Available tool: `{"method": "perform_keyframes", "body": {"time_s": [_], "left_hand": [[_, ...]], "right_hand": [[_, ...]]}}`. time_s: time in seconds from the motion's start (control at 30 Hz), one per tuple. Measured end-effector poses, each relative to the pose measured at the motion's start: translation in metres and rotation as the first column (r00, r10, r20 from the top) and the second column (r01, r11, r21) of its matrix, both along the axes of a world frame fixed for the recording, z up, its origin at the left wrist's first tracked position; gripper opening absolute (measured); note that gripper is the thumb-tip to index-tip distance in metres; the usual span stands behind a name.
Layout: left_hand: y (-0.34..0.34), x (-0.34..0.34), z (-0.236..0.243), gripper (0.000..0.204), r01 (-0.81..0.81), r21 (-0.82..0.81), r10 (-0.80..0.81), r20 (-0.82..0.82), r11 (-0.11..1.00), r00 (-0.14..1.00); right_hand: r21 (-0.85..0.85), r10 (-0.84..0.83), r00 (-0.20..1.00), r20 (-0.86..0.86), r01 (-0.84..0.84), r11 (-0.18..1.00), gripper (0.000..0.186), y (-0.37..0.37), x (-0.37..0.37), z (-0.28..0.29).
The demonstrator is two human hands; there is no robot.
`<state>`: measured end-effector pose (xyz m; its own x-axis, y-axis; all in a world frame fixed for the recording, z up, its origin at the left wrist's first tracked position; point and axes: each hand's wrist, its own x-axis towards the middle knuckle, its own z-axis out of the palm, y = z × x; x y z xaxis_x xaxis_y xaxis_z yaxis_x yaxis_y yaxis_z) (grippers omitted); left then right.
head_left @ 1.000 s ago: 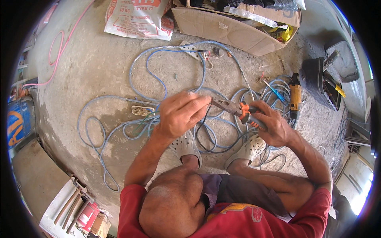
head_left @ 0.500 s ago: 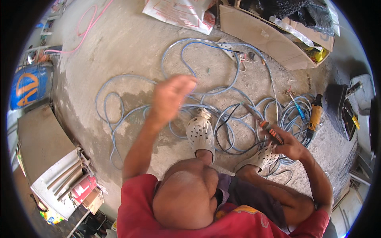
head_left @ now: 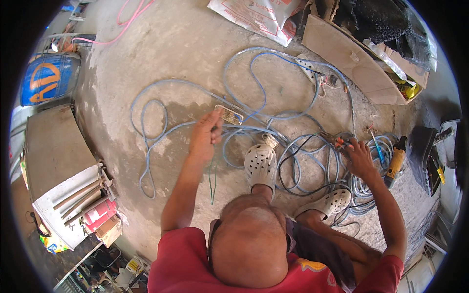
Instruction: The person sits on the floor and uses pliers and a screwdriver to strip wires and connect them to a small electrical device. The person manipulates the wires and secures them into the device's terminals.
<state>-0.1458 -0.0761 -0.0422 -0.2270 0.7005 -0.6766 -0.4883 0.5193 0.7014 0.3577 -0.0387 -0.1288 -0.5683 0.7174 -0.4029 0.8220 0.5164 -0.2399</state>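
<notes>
Since half a second ago my left hand [head_left: 205,134] has come down from mid-air and now sits low over the concrete floor [head_left: 161,58], just beside the small pale socket box [head_left: 228,115]; my right hand [head_left: 359,158] has slid outward to the orange-handled pliers [head_left: 341,142] lying on the cable heap. The left hand is pinched closed on a thin green wire [head_left: 213,176], which hangs slack below the fingers and ends free; the right hand lies over the pliers' handles, and I cannot tell whether it has closed on them or merely rests there.

The green wire I judge light and limp, with just enough stiffness to hold a slight bend; it will slip through a loose pinch, so I would hold it close to the end being worked, between thumb and forefinger. It looks dark green and slender, running straight down beside my forearm. The pale blue cable [head_left: 254,97] sprawls in loose loops across the floor, springy and prone to snagging round my white clogs [head_left: 260,163]; a yellow-and-black power tool [head_left: 396,158] lies just beyond the right hand.
</notes>
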Motion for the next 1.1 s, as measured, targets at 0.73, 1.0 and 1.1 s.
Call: {"method": "perform_keyframes", "body": {"time_s": [0.73, 1.0, 1.1], "left_hand": [[0.007, 0.107, -0.012, 0.022, 0.34, -0.006, -0.325, 0.28, 0.94, 0.903], [-0.022, 0.104, -0.029, 0.016, 0.384, -0.145, -0.345, 0.234, 0.912, 0.909], [-0.017, 0.09, -0.03, 0.016, 0.252, -0.119, -0.198, 0.347, 0.96, 0.917]], "right_hand": [[-0.409, -0.422, 0.295, -0.857, 0.11, 0.906, 0.018, 0.011, -0.209, 0.052], [-0.641, -0.668, 0.37, -0.646, 0.213, 0.737, 0.022, 0.005, -0.177, 0.018], [-0.318, -0.543, 0.51, -0.668, 0.464, 0.827, 0.022, 0.026, -0.136, -0.016]]}}
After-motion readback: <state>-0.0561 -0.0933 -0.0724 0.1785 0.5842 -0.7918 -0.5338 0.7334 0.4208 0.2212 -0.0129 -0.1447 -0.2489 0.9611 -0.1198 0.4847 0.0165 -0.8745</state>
